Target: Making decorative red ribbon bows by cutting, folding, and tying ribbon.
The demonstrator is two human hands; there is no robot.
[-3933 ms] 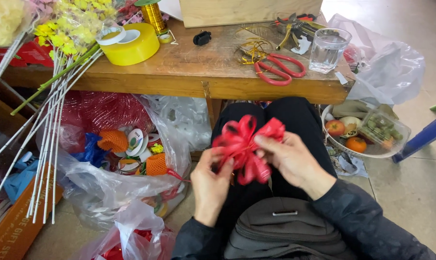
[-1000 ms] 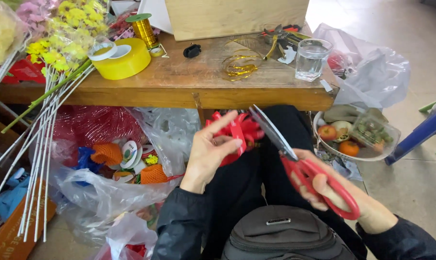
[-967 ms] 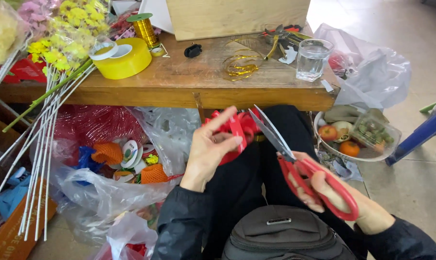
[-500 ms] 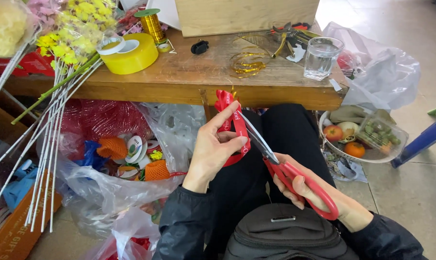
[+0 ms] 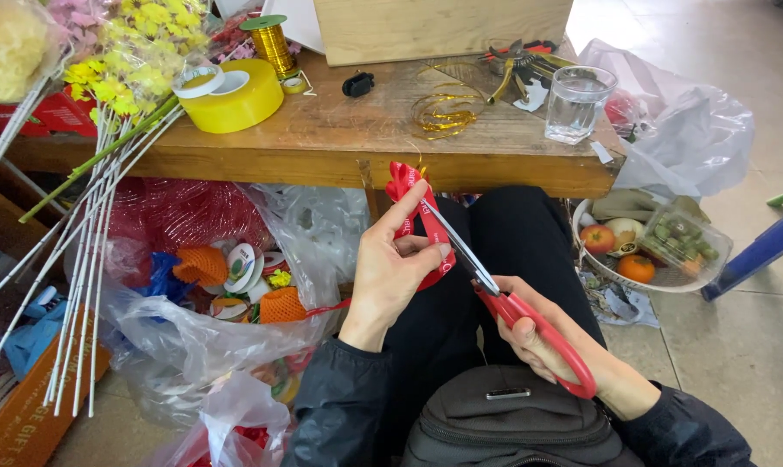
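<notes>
left hand [image 5: 391,277]: my fingers pinch the red ribbon [image 5: 413,212] upright, keeping it taut.
right hand [image 5: 538,337]: fingers closed through the red scissors [image 5: 512,307], blades at the ribbon.

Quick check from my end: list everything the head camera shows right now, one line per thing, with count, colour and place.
ribbon bow: one, red, pinched in left hand
scissors: one, red handles, in right hand, blades at the ribbon
tape roll: one, yellow, table left
wire spool: one, gold, table rear
wire coil: one, gold, table centre
glass: one, clear, table right
fruit bowl: one, white, floor right
artificial flowers: bunch, yellow and pink, left
plastic bags: several, clear, under table
bag: one, black, lap
left hand: one
right hand: one
</notes>
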